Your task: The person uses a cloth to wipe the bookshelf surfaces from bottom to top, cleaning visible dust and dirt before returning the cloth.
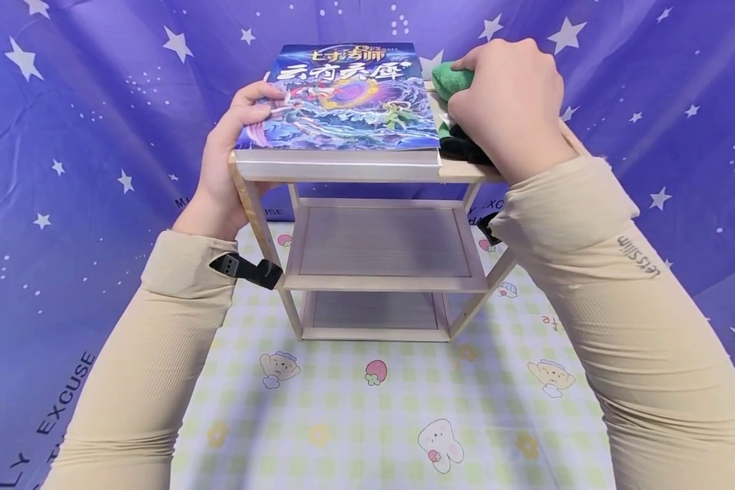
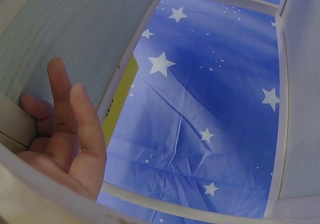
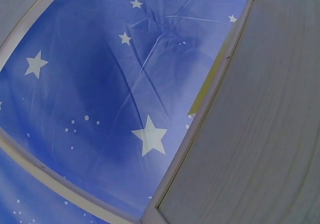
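A book (image 1: 349, 102) with a colourful illustrated cover lies flat on the top board of a small wooden shelf (image 1: 386, 282). At its left edge is my left hand (image 1: 226, 136), with two digits over the cover's side. The other fingers (image 2: 90, 129) of that hand reach under the top board in the left wrist view, partly bent. My right hand (image 1: 508, 102) grips a fuzzy green thing (image 1: 452, 82) with black parts, perhaps a plush toy, at the right end of the top board. Most of it is hidden behind the hand; the right wrist view shows no fingers.
Two lower boards, the middle one (image 1: 386, 241) and the bottom one (image 1: 376, 312), stand below the top. A checked cloth (image 1: 343, 408) with cartoon prints lies under the shelf. Behind hangs a purple star-patterned curtain (image 1: 116, 88). A yellow edge (image 2: 120, 101) juts past the top board.
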Tool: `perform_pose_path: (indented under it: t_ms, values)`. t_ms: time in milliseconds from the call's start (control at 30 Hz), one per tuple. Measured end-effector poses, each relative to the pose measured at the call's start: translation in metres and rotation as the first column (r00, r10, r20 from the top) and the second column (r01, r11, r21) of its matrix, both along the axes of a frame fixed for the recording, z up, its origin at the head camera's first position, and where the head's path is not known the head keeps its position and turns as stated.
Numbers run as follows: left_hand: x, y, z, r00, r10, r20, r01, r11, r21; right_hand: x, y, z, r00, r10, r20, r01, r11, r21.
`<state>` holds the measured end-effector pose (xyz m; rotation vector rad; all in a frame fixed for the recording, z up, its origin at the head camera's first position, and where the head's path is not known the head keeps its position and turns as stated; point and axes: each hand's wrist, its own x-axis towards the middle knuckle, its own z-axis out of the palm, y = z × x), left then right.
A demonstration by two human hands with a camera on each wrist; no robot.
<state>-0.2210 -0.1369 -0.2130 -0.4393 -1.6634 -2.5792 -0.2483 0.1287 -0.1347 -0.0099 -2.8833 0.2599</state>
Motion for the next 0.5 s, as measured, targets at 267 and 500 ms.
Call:
perform_pose_path:
  t_ms: [267,500]
  values:
    - [0.0002,-0.0007,-0.0001,1.0,-0.003,0.0,0.003,1.0,0.008,0.0005,-0.0003,-0.0014,0.999,0.025,-0.021,-0.025,1.0,0.011]
    - [0.0003,-0.0005,0.0007,1.0,-0.006,0.004,0.006,1.0,0.006,0.0014,0.0037,-0.0033,0.992,0.118,-0.055,-0.119,0.993,-0.018]
